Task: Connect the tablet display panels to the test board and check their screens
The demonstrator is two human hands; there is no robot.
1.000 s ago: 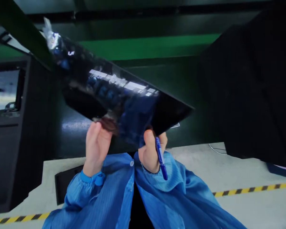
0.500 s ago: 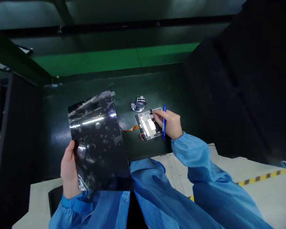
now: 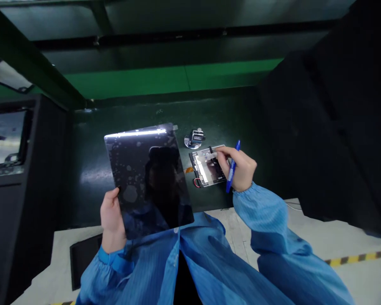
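Observation:
My left hand (image 3: pixel 112 218) grips the left edge of a glossy dark display panel (image 3: pixel 136 178), thumb on its face. The panel is tilted, with bubble-like marks and a dark reflection on it. My right hand (image 3: pixel 239 167) is closed, a blue pen (image 3: pixel 233 167) held between its fingers. Its thumb and index fingertips pinch together at the upper right of a small circuit-board assembly (image 3: pixel 206 171). A pale strip (image 3: pixel 211 156) shows at those fingertips; whether they hold it I cannot tell. An orange ribbon cable (image 3: pixel 189 170) runs from the board behind the panel.
A silver tally counter (image 3: pixel 196 137) stands on the dark green bench (image 3: pixel 127 112) just behind the board. Dark cabinets flank both sides; the left one (image 3: pixel 28 169) holds a framed panel (image 3: pixel 6 137). A red wire loop (image 3: pixel 197 183) sticks out at the board's left.
The display panel has turned and come closer to the board, covering more of the ribbon cable. The pen leans more now, and a pale strip shows at my right fingertips. The whole view has shifted.

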